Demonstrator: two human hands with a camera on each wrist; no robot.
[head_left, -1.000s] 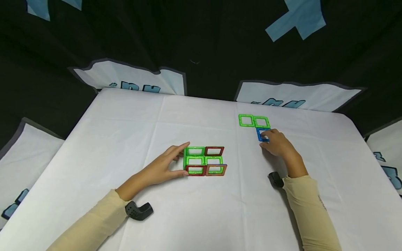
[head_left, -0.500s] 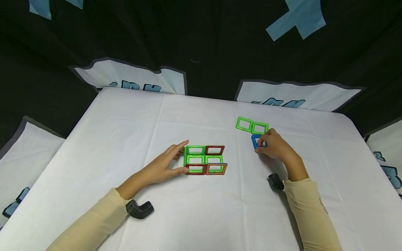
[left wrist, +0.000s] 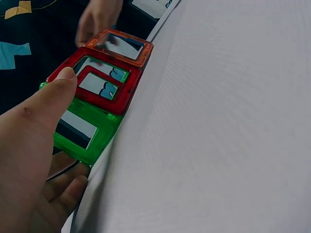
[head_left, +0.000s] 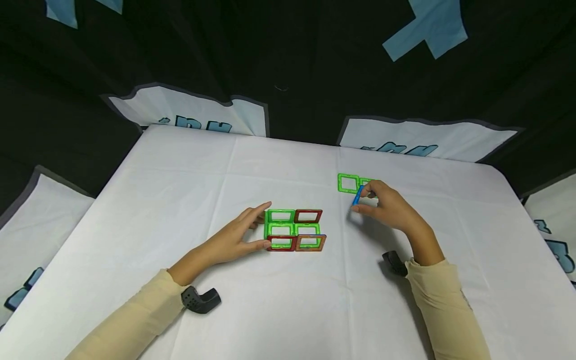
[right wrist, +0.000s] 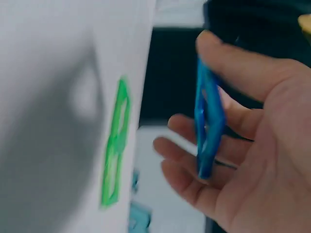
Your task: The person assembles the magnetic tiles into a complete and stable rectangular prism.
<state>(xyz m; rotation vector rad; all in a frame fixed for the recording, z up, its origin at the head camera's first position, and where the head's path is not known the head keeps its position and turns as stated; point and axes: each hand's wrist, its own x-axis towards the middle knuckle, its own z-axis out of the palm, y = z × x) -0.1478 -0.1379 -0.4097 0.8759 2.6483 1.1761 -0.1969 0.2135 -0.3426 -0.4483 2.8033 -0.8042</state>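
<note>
Magnetic tiles form a low structure on the white table, with a green base tile [head_left: 294, 230], a green tile wall [left wrist: 99, 138], red tiles [left wrist: 127, 99] and an orange tile [left wrist: 146, 56]. My left hand [head_left: 231, 237] holds its left side, thumb on the near red tile and fingers at the far corner. Off to the right, my right hand [head_left: 393, 205] pinches a blue square magnetic tile [right wrist: 214, 116] on edge above the table. Behind that hand lie two joined green tiles [head_left: 339, 184], partly hidden by it in the head view.
The white-covered table [head_left: 270, 310] ends at a black curtain [head_left: 297, 60] at the back. Black wrist bands [head_left: 201, 301] sit on both forearms and stick out over the cloth.
The right hand has lifted the blue tile off the table and tipped it on edge, moving slightly left. The two green tiles shifted a little nearer. The left hand stays put.
</note>
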